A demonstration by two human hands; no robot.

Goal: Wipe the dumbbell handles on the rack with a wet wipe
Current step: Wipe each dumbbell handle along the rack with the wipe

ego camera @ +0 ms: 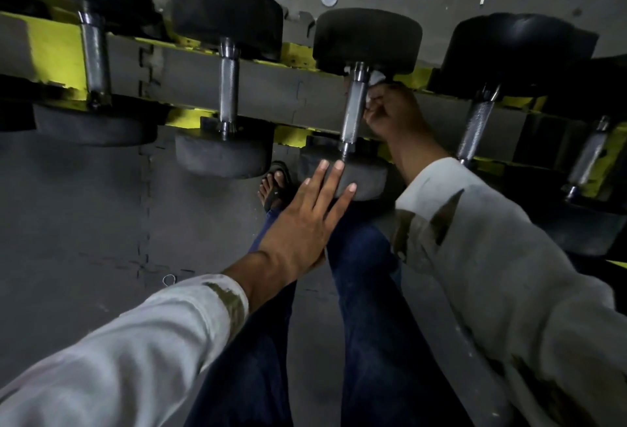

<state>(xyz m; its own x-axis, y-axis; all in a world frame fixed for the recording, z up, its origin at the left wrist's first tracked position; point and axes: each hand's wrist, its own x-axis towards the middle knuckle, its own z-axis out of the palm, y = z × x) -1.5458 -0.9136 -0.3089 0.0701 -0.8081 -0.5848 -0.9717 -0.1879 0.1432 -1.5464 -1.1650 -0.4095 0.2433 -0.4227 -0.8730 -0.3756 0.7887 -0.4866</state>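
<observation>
At ten o'clock we see the yellow rack (54, 49) with five dumbbells in a row. The first handle (95, 56) and the second handle (229, 87) are bare, with no hand near them.

Our left grip (305, 219) is in the middle of the view. Its fingers are straight and spread. They rest flat on the near round weight (369, 172) of the third dumbbell and hold nothing. At one o'clock from it, our right grip (390, 111) is curled tight round the wet wipe (377, 78). It holds the wipe on the right side of the third handle (353, 111), near the far end. At two and three o'clock are the fourth handle (475, 124) and the fifth handle (588, 155).

We think the dumbbell is very heavy and hard, so it will not roll much when we rub. The handle is bumpy metal, and the soft, thin wipe may catch or tear. It is best to wrap the wipe round the middle of the handle. Our foot (276, 182) is just beside that weight, at nine o'clock from it, so we must not tip the dumbbell off.
</observation>
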